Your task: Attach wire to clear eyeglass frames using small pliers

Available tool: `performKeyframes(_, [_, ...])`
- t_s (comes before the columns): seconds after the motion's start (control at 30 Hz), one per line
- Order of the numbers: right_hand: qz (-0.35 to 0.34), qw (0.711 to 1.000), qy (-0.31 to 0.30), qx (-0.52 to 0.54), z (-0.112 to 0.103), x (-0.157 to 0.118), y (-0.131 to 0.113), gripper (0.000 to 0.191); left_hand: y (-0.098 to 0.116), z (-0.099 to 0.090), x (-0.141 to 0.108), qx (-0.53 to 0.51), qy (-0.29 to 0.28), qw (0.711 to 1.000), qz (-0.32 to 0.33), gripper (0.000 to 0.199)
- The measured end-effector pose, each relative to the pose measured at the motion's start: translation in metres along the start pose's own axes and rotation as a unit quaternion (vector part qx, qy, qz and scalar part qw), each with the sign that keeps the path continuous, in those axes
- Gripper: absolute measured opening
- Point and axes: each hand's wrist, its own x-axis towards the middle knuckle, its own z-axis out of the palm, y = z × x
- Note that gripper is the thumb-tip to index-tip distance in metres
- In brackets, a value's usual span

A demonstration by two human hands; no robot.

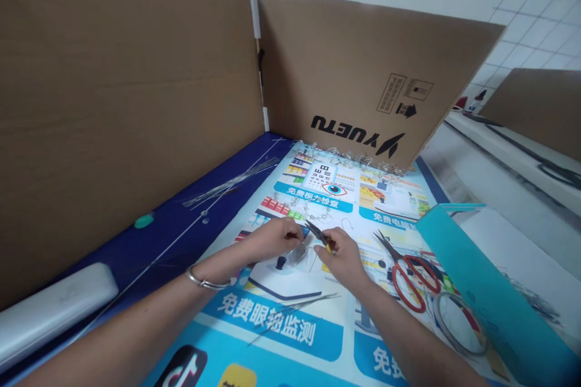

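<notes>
So the surface (163, 266) here is dark blue along the left edge, with a big printed poster (324, 341) over most of the rest, all bright pictures, an eye chart and Chinese text. Brown cardboard (131, 103) stands up along the left edge and another sheet (349, 66) along the far edge, its YUETU lettering upside down, with white tape where they meet at the far left corner. Behind that it's a pale wall, tiled (540, 18) up to the right. The pliers (319, 234) are over the middle of the poster, nose aimed toward the far left corner, long axis on a slant with the yellow handle end back toward the near right. The right hand (344, 256) has them gripped; the left hand (282, 237) is curled in just beside the nose, but honestly I can't tell what exactly it's got pinched. Thin wires (231, 182) lie lengthwise by the left edge, and clear loopy bits (336, 154) line the far edge. Red-handled scissors (398, 256) sit right of the hands, blades also pointing far-left, then a coil (449, 337) and a teal folder (494, 296) at the right edge.
</notes>
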Motion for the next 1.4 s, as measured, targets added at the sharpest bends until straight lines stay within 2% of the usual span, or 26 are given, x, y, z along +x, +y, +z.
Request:
performKeyframes(0.2, [-0.002,1.0,-0.002,0.001,-0.001,0.0,-0.001,0.02,-0.003,-0.01,0.0,-0.06,-0.031,0.997,-0.028,0.018])
performKeyframes(0.37, [0.001,1.0,0.001,0.019,-0.001,0.0,-0.002,0.019,-0.007,-0.012,0.0,-0.096,-0.024,0.993,-0.065,0.017])
performKeyframes(0.47, [0.026,0.997,0.007,0.072,-0.003,-0.002,-0.004,0.022,-0.003,-0.012,0.001,-0.107,-0.012,0.991,-0.075,0.017])
performKeyframes(0.67, [0.059,0.982,-0.026,0.179,-0.005,-0.005,-0.013,0.024,0.017,-0.01,-0.001,-0.031,0.068,0.997,-0.03,0.018])
performKeyframes(0.97, [0.069,0.969,-0.063,0.227,-0.003,-0.009,-0.017,0.019,0.036,-0.002,-0.005,-0.006,0.101,0.995,0.002,0.018])
performKeyframes(1.13, [0.108,0.945,-0.058,0.302,-0.005,-0.012,-0.017,0.019,0.042,0.004,-0.004,-0.125,0.104,0.986,-0.022,0.015])
performKeyframes(1.23, [0.124,0.935,-0.045,0.329,-0.008,-0.013,-0.018,0.021,0.044,0.008,0.0,-0.235,0.092,0.966,-0.06,0.016])
performKeyframes(1.4, [0.141,0.916,-0.002,0.376,-0.012,-0.01,-0.017,0.021,0.048,0.015,0.018,-0.362,0.073,0.926,-0.077,0.02])
